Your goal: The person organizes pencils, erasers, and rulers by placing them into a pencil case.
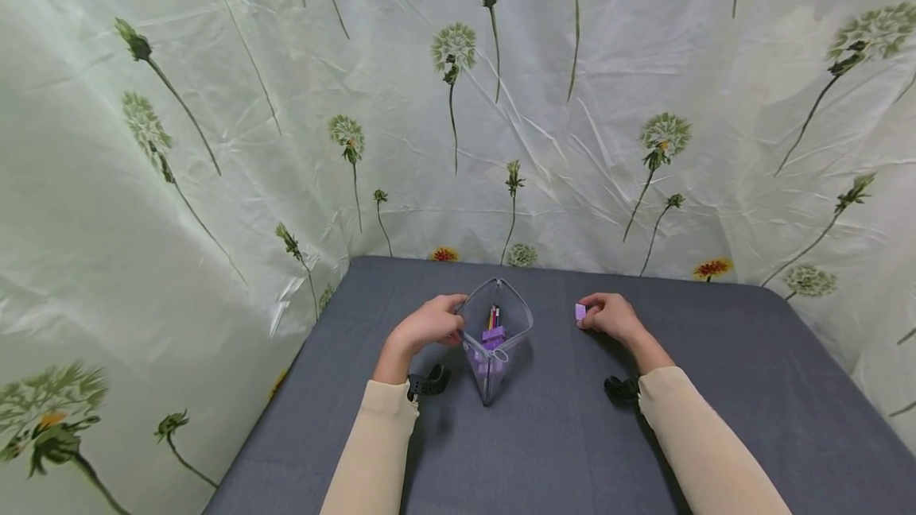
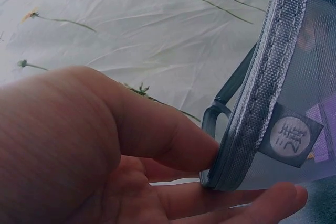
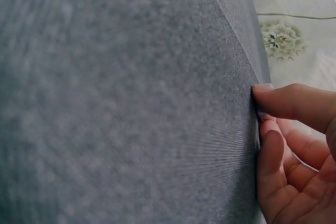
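A grey mesh zip pouch (image 1: 517, 322) stands with its mouth spread wide on the dark cloth. Inside lie several pencils (image 1: 494, 316) and purple blocks (image 1: 493, 336). My left hand (image 1: 432, 323) pinches the pouch's left rim between thumb and fingers. Close up in the left wrist view are the woven zip edge (image 2: 247, 129) and a square label (image 2: 291, 136). To the right of the pouch, my right hand (image 1: 607, 316) pinches a small lilac block (image 1: 580, 311) just at the cloth. Its kind is unclear, and in the right wrist view the fingers hide most of it.
A dark grey cloth (image 1: 544, 435) covers the table. Behind it and at the sides hangs a pale curtain (image 1: 401, 62) printed with dandelions. Black bands (image 1: 429, 381) sit on both wrists.
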`<move>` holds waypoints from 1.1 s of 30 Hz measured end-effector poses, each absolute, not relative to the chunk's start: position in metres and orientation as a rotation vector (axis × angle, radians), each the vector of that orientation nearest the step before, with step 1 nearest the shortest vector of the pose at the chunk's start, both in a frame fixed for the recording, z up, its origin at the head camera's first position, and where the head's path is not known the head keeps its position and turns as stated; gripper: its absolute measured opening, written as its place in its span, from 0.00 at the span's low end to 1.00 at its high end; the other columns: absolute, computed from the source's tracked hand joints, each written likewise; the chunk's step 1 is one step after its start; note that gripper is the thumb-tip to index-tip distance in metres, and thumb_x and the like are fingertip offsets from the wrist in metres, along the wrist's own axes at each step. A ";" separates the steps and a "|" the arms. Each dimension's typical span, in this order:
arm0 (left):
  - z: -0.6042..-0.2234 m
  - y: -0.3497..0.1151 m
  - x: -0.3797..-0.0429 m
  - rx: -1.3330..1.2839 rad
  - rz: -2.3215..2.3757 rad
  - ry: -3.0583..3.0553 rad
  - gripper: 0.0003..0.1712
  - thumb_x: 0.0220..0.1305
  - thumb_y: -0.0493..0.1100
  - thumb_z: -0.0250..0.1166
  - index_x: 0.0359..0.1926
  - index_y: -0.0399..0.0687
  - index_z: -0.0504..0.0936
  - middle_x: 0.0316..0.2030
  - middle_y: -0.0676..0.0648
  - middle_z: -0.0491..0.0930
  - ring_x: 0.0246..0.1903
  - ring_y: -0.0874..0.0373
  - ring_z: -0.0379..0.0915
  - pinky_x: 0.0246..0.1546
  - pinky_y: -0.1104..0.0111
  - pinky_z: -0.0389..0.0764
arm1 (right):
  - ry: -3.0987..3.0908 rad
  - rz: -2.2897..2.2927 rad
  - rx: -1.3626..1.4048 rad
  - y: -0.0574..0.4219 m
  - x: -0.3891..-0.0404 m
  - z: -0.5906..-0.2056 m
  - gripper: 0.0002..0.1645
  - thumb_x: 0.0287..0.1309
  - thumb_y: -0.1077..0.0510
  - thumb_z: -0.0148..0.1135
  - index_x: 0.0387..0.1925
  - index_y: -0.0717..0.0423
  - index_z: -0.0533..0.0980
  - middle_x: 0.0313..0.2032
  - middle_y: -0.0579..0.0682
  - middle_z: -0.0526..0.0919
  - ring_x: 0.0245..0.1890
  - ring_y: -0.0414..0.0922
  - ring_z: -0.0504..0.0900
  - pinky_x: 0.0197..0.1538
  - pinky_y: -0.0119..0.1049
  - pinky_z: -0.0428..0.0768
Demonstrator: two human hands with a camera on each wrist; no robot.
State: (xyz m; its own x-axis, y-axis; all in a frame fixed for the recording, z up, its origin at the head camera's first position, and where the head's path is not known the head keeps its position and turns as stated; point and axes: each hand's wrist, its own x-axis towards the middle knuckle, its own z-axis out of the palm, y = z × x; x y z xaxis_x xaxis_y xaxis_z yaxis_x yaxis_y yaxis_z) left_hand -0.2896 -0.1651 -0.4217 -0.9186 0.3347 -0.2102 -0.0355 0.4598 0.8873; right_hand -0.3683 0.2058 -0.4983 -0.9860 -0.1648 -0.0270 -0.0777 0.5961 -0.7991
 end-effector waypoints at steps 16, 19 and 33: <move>-0.421 -0.164 -0.287 0.370 1.402 2.350 0.44 0.59 0.25 0.53 0.78 0.44 0.59 0.70 0.29 0.61 0.40 0.49 0.80 0.45 0.49 0.82 | 2.707 -1.367 -0.188 0.201 -0.355 -0.486 0.30 0.49 0.65 0.74 0.55 0.68 0.77 0.30 0.50 0.84 0.27 0.44 0.78 0.28 0.38 0.78; -0.423 -0.163 -0.287 0.413 1.372 2.339 0.45 0.57 0.24 0.52 0.78 0.45 0.59 0.69 0.31 0.65 0.48 0.46 0.78 0.46 0.49 0.81 | 2.733 -1.377 -0.211 0.197 -0.352 -0.479 0.29 0.49 0.64 0.75 0.54 0.66 0.78 0.30 0.50 0.83 0.25 0.45 0.77 0.27 0.38 0.76; -0.422 -0.160 -0.286 0.449 1.348 2.321 0.46 0.58 0.26 0.53 0.78 0.48 0.58 0.69 0.34 0.67 0.46 0.50 0.77 0.45 0.49 0.80 | 2.769 -1.396 -0.348 0.166 -0.327 -0.432 0.28 0.54 0.59 0.75 0.57 0.56 0.79 0.37 0.53 0.83 0.34 0.50 0.78 0.34 0.42 0.78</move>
State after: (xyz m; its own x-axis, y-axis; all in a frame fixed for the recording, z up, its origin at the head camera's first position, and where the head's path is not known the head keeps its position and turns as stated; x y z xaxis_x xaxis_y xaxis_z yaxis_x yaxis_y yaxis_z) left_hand -0.2859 -0.1598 -0.4217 -0.8607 0.4715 -0.1920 0.0669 0.4786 0.8755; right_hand -0.3275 0.1663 -0.4315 -0.9749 -0.2075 0.0810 -0.1885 0.5746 -0.7965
